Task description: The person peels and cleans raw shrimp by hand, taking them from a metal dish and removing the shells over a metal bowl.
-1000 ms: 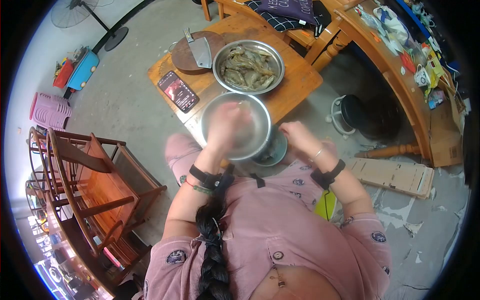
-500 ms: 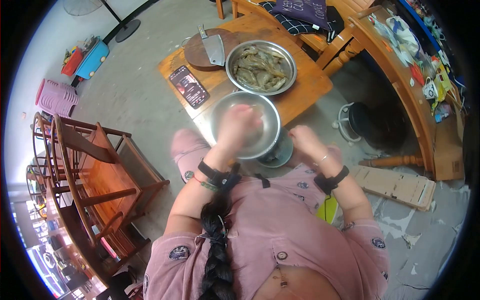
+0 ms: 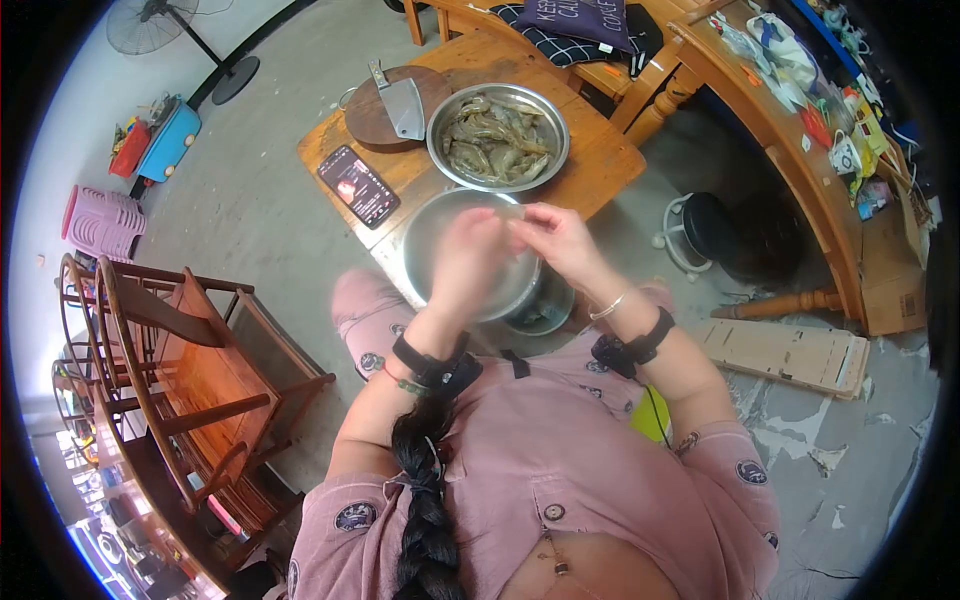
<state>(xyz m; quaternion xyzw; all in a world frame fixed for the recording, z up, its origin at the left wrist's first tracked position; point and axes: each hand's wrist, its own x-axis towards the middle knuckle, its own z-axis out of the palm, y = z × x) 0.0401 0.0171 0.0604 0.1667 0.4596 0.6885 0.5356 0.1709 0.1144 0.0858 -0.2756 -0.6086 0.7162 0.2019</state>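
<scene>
Over a steel bowl (image 3: 425,235), both of my hands come together. My right hand (image 3: 560,240) is closed in a pinch, its fingertips at a small greyish piece that looks like a shrimp (image 3: 509,212). My left hand (image 3: 468,255) meets it from the other side; motion blur smears its fingers, so its grip is unclear. Just beyond, a second steel bowl (image 3: 560,125) holds several raw grey-green shrimp (image 3: 495,140). Below the near bowl stands a greenish bin (image 3: 548,308), partly hidden by the bowl and my right arm.
On the wooden table (image 3: 600,160) lie a phone (image 3: 358,187) and a round chopping board (image 3: 365,115) with a cleaver (image 3: 403,108) on it. A black stool (image 3: 715,235) and a flat cardboard box (image 3: 785,355) are at the right. A wooden chair (image 3: 210,370) stands left.
My right hand has moved left from beside the bin to meet my left hand over the near bowl. My left hand stays over that bowl, still blurred. The view has shifted slightly.
</scene>
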